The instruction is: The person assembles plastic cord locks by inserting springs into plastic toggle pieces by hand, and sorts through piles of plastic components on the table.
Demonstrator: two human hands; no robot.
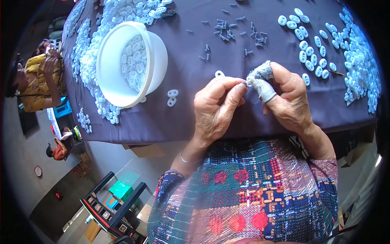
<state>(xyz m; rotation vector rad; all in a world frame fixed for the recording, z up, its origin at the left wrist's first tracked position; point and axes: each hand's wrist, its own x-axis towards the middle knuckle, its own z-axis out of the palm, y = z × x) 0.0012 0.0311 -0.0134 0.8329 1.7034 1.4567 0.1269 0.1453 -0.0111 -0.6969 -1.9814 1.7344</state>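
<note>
Over the near side of the dark-clothed table (187,122), my hands meet at the fingertips. My left hand (215,107) pinches thumb and forefinger together; a tiny dark bit shows at their tips, too small to make out. My right hand (290,91) wears grey-white cloth covers on thumb and forefinger, which close on a small white plastic piece (249,83). Just behind my left hand lies a white oval piece (219,74), partly hidden. Farther back, small metal springs (223,30) are scattered. Loose two-hole oval plastic pieces (313,59) lie beyond my right hand.
A white plastic tub (159,61) holding similar pieces stands to the left, against a large heap (87,57). Two joined pieces (172,97) lie beside it. Another heap (361,69) covers the right edge. Other people sit at far left, one in a yellow top (38,83).
</note>
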